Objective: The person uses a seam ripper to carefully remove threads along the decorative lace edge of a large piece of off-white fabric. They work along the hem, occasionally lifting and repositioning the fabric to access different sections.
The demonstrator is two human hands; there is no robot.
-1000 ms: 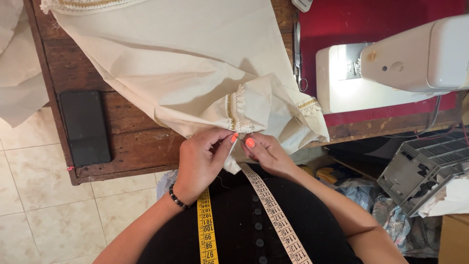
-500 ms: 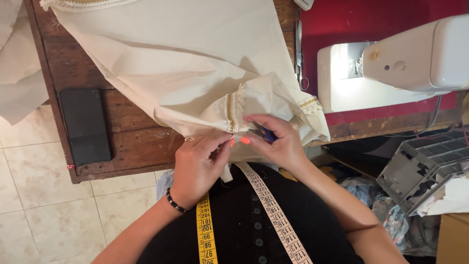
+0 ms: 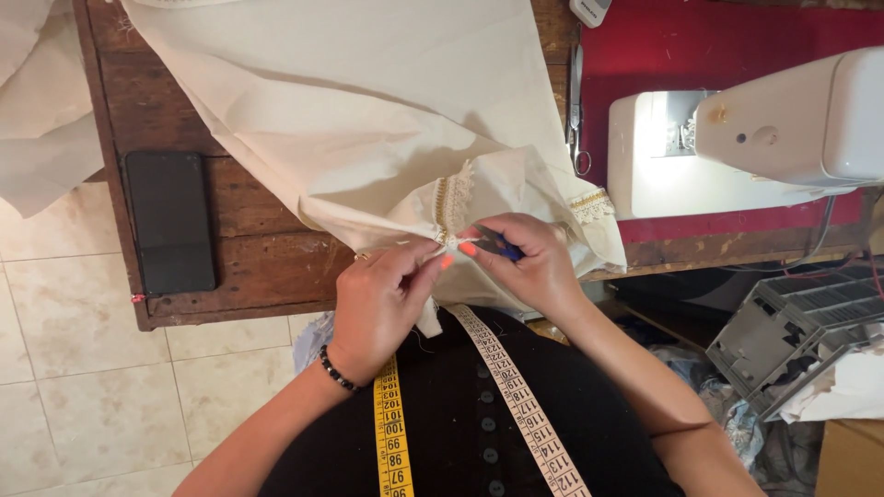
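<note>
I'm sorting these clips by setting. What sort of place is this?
Most likely a small sewing or tailoring workspace. A white sewing machine sits on a worn wooden table, cream fabric with gold trim is spread across it, and a measuring tape hangs around the person's neck.

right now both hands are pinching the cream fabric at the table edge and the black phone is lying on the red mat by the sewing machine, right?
Not quite. The head view shows the black phone lying on the bare wooden table, left of the cream fabric, not on the red mat. The left hand and right hand do pinch the fabric.
</note>
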